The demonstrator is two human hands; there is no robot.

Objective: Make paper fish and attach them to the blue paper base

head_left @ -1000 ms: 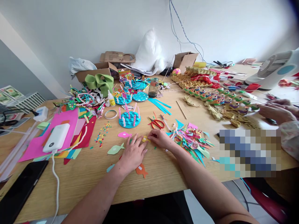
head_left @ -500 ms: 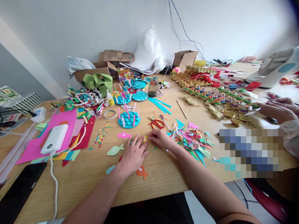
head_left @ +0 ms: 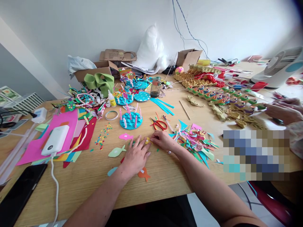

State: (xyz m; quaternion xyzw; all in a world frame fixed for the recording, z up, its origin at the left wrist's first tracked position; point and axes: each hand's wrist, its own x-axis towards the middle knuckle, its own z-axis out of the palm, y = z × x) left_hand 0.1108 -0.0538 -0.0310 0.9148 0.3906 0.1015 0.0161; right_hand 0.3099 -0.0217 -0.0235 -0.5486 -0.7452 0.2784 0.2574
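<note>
My left hand (head_left: 136, 154) lies flat on the table with its fingers spread, the fingertips at a small yellow paper cutout (head_left: 147, 140). My right hand (head_left: 162, 139) has its fingers pressed together at the right edge of that cutout; what they pinch is too small to make out. Around the left hand lie paper fish: a pink fish (head_left: 125, 136), a light green fish (head_left: 116, 151), an orange fish (head_left: 143, 174) and a blue one (head_left: 112, 171) partly under the wrist. Bits of red and dark green paper show beneath the left hand. Pale squares sit on several fish.
Beyond the hands stand a blue disc with pink twisted posts (head_left: 131, 122), orange-handled pliers (head_left: 159, 124) and a tape roll (head_left: 111, 115). Paper scraps (head_left: 196, 142) lie right. A power bank (head_left: 56, 140) and phone (head_left: 22, 192) are left. Another person's hands (head_left: 284, 110) work at far right.
My hands and the yellow cutout stay almost in place. The view shifts very slightly, and the other person's hands at the right edge move a little.
</note>
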